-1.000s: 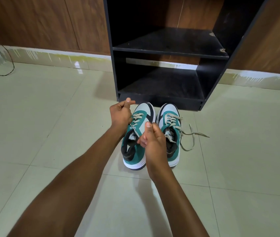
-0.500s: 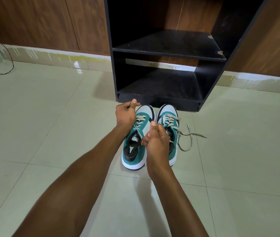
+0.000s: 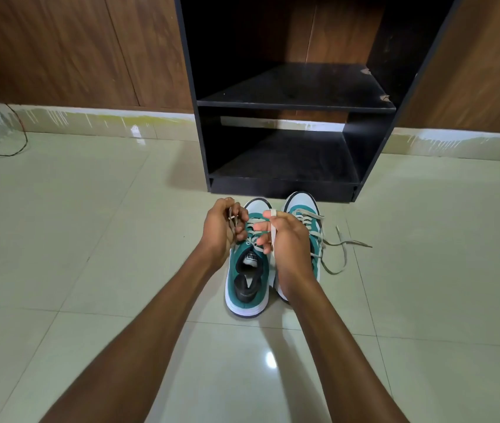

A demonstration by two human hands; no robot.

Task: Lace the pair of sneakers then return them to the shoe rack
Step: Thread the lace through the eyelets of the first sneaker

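Two green-and-white sneakers stand side by side on the tiled floor, toes toward a black shoe rack (image 3: pixel 291 106). Over the left sneaker (image 3: pixel 247 285), my left hand (image 3: pixel 219 228) grips one beige lace end at the shoe's left side. My right hand (image 3: pixel 288 239) holds the other lace end, which loops over my fingers above the tongue. The right sneaker (image 3: pixel 306 209) is partly hidden behind my right hand. Its loose laces (image 3: pixel 344 250) trail on the floor to the right.
The rack has two open shelves, both bare, and stands against a brown wooden wall (image 3: pixel 74 50). A thin dark cable (image 3: pixel 13 148) lies on the floor at the far left. Pale glossy tiles (image 3: pixel 90 239) surround the shoes.
Both hands have come closer together over the left sneaker. The right hand opened its pinch and now has the lace looped over its fingers; the left hand turned inward.
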